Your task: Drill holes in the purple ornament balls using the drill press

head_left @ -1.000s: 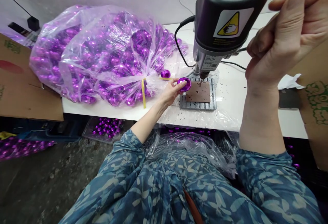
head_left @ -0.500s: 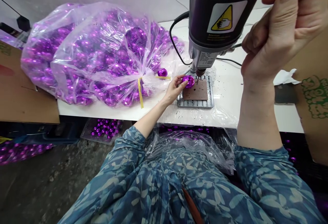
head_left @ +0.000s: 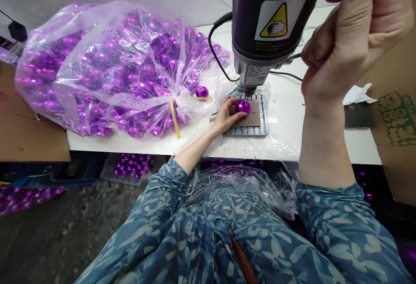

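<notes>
My left hand (head_left: 228,115) pinches a shiny purple ball (head_left: 243,106) and holds it on the brown pad (head_left: 255,116) of the metal grid base, right under the bit of the bench drill (head_left: 269,19). My right hand (head_left: 354,37) is raised at the right of the drill head, fingers curled round a thin lever that is mostly hidden. A single loose purple ball (head_left: 202,91) lies on the white table (head_left: 286,115) beside the tied bag.
A big clear bag of purple balls (head_left: 113,67), tied with a yellow strip, fills the table's left. Cardboard boxes (head_left: 398,115) stand at both sides. A plastic bag (head_left: 240,184) lies open on my lap. A tray of purple balls (head_left: 130,167) sits below the table.
My left hand has carried the purple ball to the right, from beside the grid base to under the drill bit. My right hand stays on the lever.
</notes>
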A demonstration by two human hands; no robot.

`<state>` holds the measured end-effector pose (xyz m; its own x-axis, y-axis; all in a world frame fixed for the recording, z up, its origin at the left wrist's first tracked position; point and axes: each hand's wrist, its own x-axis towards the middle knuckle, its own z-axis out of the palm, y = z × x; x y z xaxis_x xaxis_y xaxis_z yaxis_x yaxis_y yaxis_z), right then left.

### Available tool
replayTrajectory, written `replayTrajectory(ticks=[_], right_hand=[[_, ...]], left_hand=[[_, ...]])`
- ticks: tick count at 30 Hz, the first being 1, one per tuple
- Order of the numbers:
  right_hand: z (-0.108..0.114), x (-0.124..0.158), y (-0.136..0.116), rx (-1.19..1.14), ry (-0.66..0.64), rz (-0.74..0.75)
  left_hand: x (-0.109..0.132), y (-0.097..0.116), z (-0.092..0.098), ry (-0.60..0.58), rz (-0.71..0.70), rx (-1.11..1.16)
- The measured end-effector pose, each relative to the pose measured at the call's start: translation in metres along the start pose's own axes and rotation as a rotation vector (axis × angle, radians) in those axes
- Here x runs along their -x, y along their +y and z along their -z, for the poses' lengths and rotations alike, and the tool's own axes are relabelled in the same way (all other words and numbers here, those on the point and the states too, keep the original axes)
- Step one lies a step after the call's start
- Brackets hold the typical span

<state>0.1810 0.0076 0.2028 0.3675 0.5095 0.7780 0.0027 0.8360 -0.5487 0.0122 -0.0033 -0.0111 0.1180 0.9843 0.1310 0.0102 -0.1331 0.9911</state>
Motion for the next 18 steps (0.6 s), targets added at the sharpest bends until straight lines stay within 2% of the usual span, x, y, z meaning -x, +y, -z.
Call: replayTrajectory(ticks=[4, 10, 18], right_hand=[[-0.001, -0.001, -0.001, 0.032, 0.026, 0.002], [0.004, 0.004, 0.007, 0.016, 0.045, 0.037], [0.019, 0.029, 0.020, -0.015, 0.078, 0.083]], left_hand=[[0.006, -0.001, -0.005, -0.048, -0.102, -0.121], [0.007, -0.001, -0.009, -0.042, -0.036, -0.076], [0.008, 0.003, -0.008, -0.041, -0.048, -0.108]])
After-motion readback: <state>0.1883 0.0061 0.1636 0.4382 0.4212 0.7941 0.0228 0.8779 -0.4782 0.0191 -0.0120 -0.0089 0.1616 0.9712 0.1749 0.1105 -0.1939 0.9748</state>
